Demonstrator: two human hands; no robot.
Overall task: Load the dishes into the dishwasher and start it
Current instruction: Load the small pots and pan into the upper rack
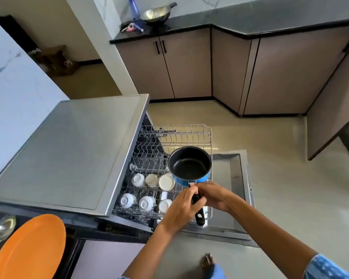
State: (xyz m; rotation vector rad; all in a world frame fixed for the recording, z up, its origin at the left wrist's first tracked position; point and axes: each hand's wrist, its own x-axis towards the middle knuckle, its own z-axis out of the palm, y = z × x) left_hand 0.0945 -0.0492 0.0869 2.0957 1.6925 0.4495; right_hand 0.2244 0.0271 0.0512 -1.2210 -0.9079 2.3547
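— What is closest to us?

— An orange plate (31, 248) at the bottom left, with a shiny spoon (2, 228) just beside it. A bare foot (208, 262) stands on the floor, and a blue sleeve (326, 268) shows at the bottom right.

— And the hands?

— Both hold one pot. The left hand (181, 210) has its fingers curled round the black handle (198, 212). The right hand (214, 196) grips the same handle higher up, close to the pot, with its fingers curled too — the two hands touch each other.

— Where is the pot?

— The blue saucepan (189, 166) (black inside) sits open side up, held over the pulled-out upper rack (175, 135) at its front edge. I cannot tell if it rests on the wires.

— What is in the rack?

— White cups (138, 180), turned upside down, in two rows at the near end. The far end is bare wire.

— And the dishwasher?

— The dishwasher (69, 154) has a flat grey top on the left. Its door (230, 190) lies open and flat under the rack.

— What is far away?

— Brown cabinets (189, 65) under a black counter (189, 23). On the counter sits a metal wok (156, 15), with a blue bottle (134, 9) just beside it.
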